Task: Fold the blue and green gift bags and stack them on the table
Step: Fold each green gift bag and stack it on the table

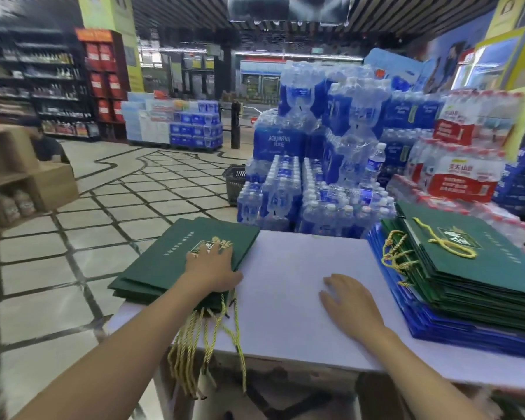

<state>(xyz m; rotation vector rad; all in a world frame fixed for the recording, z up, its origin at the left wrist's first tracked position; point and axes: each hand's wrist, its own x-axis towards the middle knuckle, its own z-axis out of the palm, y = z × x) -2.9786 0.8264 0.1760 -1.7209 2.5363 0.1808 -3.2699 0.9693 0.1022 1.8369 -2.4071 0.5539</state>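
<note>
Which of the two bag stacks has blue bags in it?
The right stack: blue bags lie under its green ones. The left stack, under the left hand, shows only green.

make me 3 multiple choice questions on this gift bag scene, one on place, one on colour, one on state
1. Where is the left hand?
A. flat on the left pile of green bags
B. on a water pack
C. under the table

2. What colour are the bags at the bottom of the right stack?
A. red
B. blue
C. white

3. How is the right hand?
A. gripping a cord
B. lifting a bag
C. empty, open on the table

Answers: 1 A, its palm presses the top bag; 2 B, blue edges show beneath the green ones; 3 C, its fingers lie spread on bare tabletop.
</note>
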